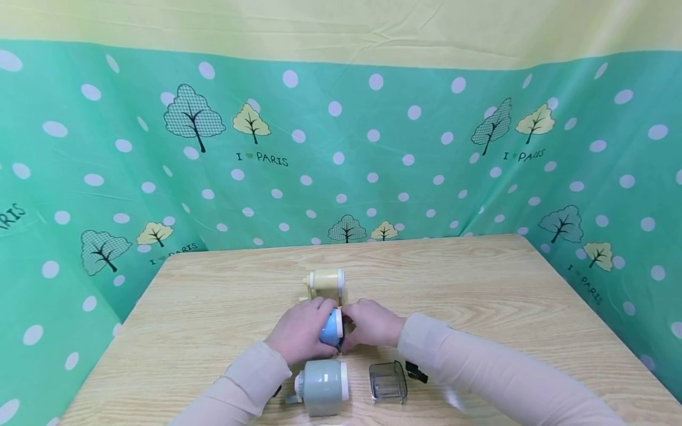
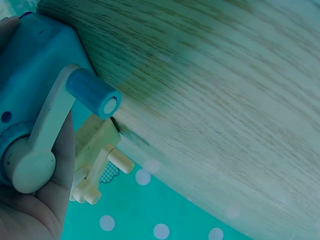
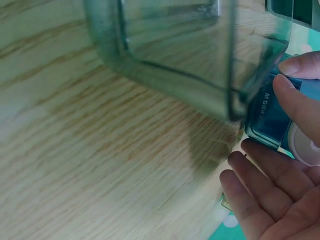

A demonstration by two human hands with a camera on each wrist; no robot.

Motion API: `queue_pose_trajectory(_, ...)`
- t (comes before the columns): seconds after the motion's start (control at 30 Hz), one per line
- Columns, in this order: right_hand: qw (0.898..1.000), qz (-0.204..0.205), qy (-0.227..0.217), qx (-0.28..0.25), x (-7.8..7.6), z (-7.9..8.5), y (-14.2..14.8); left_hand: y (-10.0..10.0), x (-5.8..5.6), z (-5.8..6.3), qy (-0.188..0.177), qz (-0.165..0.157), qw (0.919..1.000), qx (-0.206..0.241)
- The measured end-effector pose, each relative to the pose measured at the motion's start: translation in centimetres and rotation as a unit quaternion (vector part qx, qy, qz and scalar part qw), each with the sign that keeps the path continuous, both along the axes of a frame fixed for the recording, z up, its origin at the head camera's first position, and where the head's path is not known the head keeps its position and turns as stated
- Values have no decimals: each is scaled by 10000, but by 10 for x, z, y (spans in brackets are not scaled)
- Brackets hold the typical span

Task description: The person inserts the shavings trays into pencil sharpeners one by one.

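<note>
My left hand point(image 1: 303, 331) grips a blue crank pencil sharpener point(image 1: 330, 328) around its body. Its pale crank with a blue knob point(image 2: 94, 93) stands out beside the palm in the left wrist view. At the sharpener's front, my right hand point(image 1: 373, 324) has its thumb and index finger on either side of a see-through shavings drawer point(image 3: 270, 114), which bears pale lettering. The other right fingers point(image 3: 257, 197) extend loosely below it in the right wrist view. Whether the drawer sits fully in the body is hard to see.
A yellow crank sharpener point(image 1: 327, 279) stands just behind the hands. Nearer me is a grey-green sharpener point(image 1: 323, 384), with a loose transparent drawer point(image 1: 388, 381) to its right. All are on a wood-grain table point(image 1: 479, 284) enclosed by a green dotted curtain point(image 1: 373, 154).
</note>
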State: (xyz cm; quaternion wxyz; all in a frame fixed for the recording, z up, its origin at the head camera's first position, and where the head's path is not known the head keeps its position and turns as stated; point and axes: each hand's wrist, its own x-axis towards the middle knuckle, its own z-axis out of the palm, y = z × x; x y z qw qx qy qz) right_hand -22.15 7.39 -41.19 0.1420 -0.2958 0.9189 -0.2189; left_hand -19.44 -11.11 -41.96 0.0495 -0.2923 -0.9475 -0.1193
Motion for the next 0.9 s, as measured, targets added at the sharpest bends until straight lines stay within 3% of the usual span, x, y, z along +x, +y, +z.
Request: queue_pose_trajectory(0.9, 9999, 11, -12, -152, -2, -5, -3, -1, -1, -3, 149, -99, 9998, 23)
